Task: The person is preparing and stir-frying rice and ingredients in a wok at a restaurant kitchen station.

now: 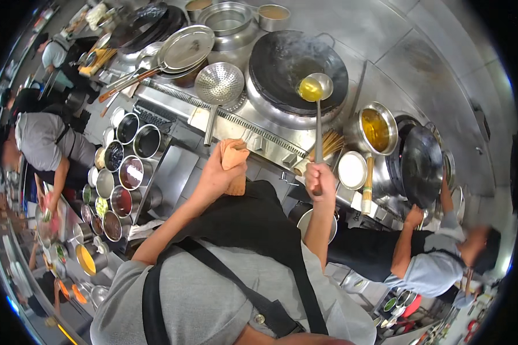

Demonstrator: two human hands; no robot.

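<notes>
In my right hand [319, 179] is the handle of a metal ladle [324, 86], whose bowl hangs over a smoking black wok [280, 64] and holds yellow oil [310, 89]. My left hand [220, 172] is closed around a folded orange cloth [234, 156], in front of the stove edge. Left of the wok lies a perforated strainer [219, 83] with its handle pointing at me. Right of the wok stands a metal pot of yellow oil [376, 129], and below it a round container of white content [352, 170].
Bamboo brushes [331, 142] lie on the stove's front edge. Several round containers of sauces [131, 172] stand at the left. A co-worker [431, 258] at the right handles another wok [422, 166]; another person [47, 138] bends over a counter at the left.
</notes>
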